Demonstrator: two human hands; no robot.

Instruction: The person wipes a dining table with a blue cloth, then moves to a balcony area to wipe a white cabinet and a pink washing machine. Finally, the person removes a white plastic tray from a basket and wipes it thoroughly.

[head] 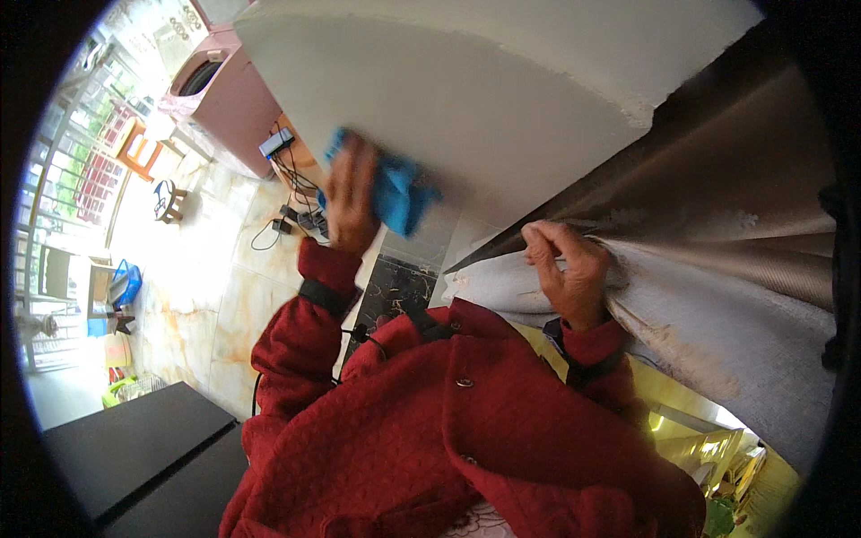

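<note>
My left hand (353, 195) presses a blue cloth (400, 195) flat against the pale wall (430, 101); the cloth's edges are blurred. To the right, my right hand (568, 269) is closed at the edge of a curtain, where folds of its brown side (713, 161) and its pale grey lining (713, 323) gather. The palm and the gripped part of the fabric are hidden by the fingers. Both forearms are in dark red sleeves with black bands.
A pink washing machine (232, 107) stands at the upper left, near a power strip (276, 143) with cables and black adapters (303, 218). A small stool (168, 200) and a blue basket (126, 282) are farther left. Dark panels (141, 450) lie at lower left, a yellow surface (679, 390) at lower right.
</note>
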